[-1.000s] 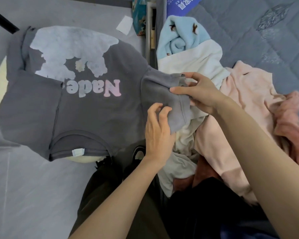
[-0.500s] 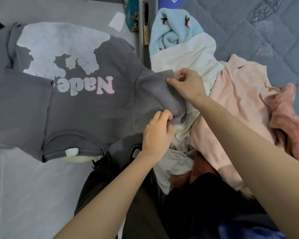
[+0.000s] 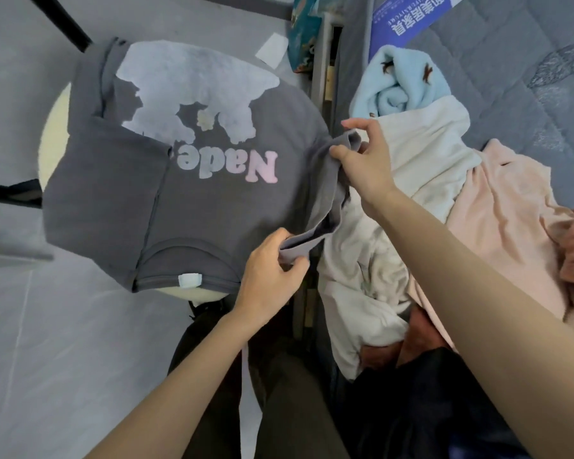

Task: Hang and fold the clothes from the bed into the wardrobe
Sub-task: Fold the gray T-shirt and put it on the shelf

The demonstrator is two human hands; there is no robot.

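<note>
Pinched the sleeve point(image 3: 328, 193) at two corners: fingers point(image 3: 294, 268) of the left hand point(image 3: 269, 270) on the near one, those of the right hand point(image 3: 365, 157) on the far one. Probably needed a flat fold inward, corners level. Had the shirt point(image 3: 186, 207) spread on the stool point(image 3: 52, 134), left of the fingers, beside the bed point(image 3: 511, 77).

L hand point(image 3: 268, 270) & R hand point(image 3: 365, 160) both pinch grey tee point(image 3: 212, 200) sleeve; tee lies on stool point(image 3: 52, 134).

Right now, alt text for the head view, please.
The left hand and right hand pinch one sleeve of a grey T-shirt spread over a cream stool; white, pink and blue clothes lie heaped on the bed.
</note>
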